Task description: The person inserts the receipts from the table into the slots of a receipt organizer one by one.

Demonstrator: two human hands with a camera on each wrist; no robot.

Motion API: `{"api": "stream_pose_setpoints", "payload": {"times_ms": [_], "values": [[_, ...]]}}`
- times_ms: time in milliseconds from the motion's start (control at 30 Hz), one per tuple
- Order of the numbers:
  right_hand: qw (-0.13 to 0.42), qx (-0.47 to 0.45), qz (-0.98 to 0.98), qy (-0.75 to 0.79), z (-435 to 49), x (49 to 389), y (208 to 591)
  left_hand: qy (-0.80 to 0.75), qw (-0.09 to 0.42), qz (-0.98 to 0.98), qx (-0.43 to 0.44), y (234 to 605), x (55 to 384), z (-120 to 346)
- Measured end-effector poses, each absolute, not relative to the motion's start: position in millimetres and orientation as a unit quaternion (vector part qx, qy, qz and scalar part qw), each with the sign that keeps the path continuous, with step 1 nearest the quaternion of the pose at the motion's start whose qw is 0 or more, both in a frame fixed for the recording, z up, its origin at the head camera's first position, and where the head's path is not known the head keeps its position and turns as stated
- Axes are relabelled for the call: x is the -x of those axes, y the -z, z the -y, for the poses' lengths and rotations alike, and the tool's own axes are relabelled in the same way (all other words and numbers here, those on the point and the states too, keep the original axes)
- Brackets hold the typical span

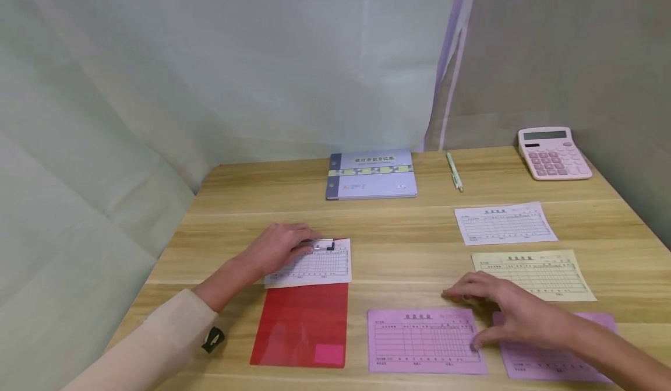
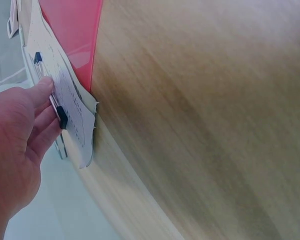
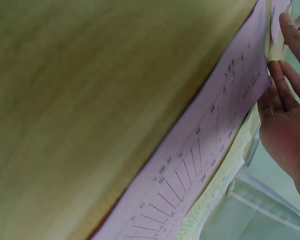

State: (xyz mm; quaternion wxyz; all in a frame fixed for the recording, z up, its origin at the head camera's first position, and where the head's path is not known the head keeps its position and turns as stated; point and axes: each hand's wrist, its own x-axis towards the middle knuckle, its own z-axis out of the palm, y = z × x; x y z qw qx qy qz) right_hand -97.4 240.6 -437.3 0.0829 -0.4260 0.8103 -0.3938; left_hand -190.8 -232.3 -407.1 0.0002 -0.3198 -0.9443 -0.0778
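Note:
My left hand (image 1: 278, 242) pinches the metal clip (image 1: 327, 241) at the top of a red clipboard (image 1: 301, 321). In the left wrist view, the thumb (image 2: 44, 86) lies on the clip and fingers curl at its far side. White printed slips (image 1: 338, 266) lie under the clip, covering the board's upper part. My right hand (image 1: 516, 315) is over the table with fingers spread and relaxed. Its thumb is at the right edge of a pink slip (image 1: 414, 344), and its palm overlaps a second pink slip (image 1: 555, 365).
Behind the right hand lie a yellow slip (image 1: 550, 274) and a white slip (image 1: 503, 225). Toward the back are a purple account book (image 1: 372, 181), a pale green pen (image 1: 454, 172) and a pink calculator (image 1: 555, 155). A small black object (image 1: 213, 340) shows beside the left sleeve.

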Motion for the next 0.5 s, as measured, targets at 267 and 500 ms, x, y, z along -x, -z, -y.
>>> {"api": "stream_pose_setpoints", "payload": {"times_ms": [267, 500], "values": [[0.067, 0.412, -0.83, 0.37, -238.6, 96.7, 438.0, 0.073, 0.001, 0.944, 0.321, 407.3, 190.8, 232.3], [0.094, 0.379, -0.846, 0.363, -236.4, 97.1, 431.4, 0.075, 0.009, 0.942, 0.327, 409.9, 191.6, 234.0]]}}
